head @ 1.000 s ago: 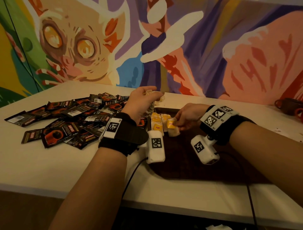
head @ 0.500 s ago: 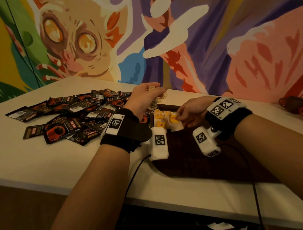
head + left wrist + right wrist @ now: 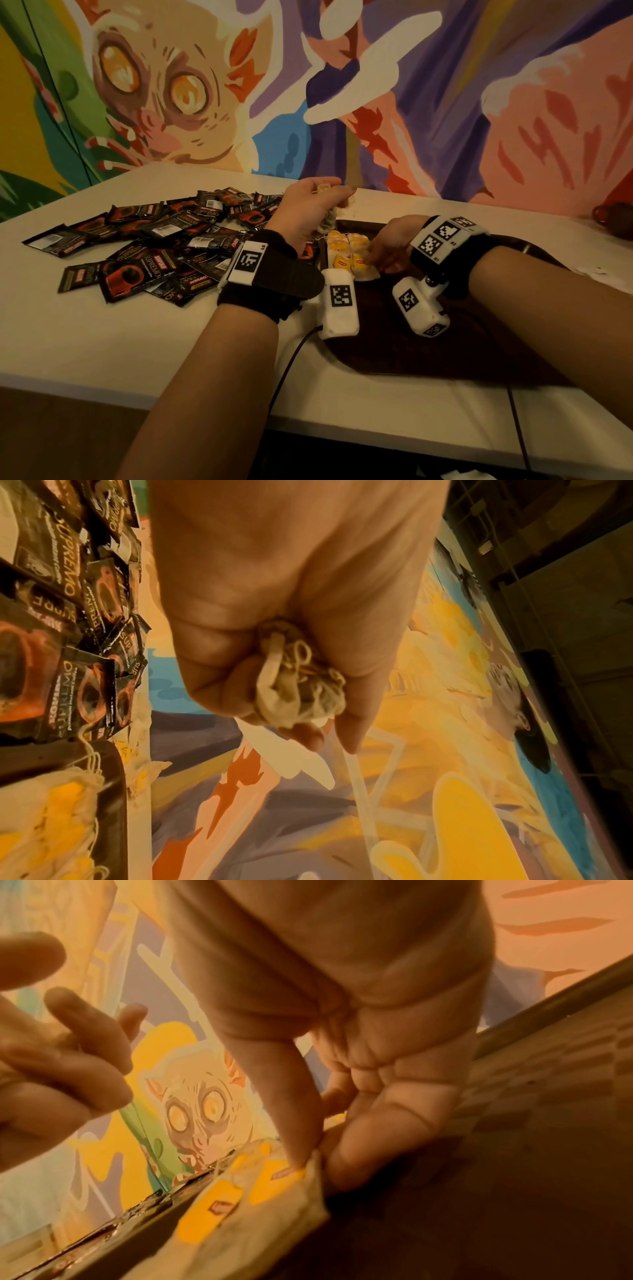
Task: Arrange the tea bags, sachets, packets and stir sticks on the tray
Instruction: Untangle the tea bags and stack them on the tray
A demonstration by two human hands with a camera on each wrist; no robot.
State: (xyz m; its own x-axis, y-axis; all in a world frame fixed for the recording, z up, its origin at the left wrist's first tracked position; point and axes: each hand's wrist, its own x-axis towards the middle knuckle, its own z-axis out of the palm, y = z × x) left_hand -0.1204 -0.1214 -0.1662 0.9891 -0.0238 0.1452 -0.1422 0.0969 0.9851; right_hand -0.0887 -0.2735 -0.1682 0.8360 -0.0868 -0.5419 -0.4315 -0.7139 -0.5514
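Above the tray's [image 3: 513, 342] far left corner the left hand [image 3: 305, 209] clenches a bunch of tea bags [image 3: 298, 680] whose strings may tangle, while the right hand [image 3: 390, 240] pinches one tea bag [image 3: 363, 265] lying on the tray.

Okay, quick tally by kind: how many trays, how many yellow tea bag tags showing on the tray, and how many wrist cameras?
Tray: 1
Yellow tags showing on the tray: 4
Wrist cameras: 2
Total: 7
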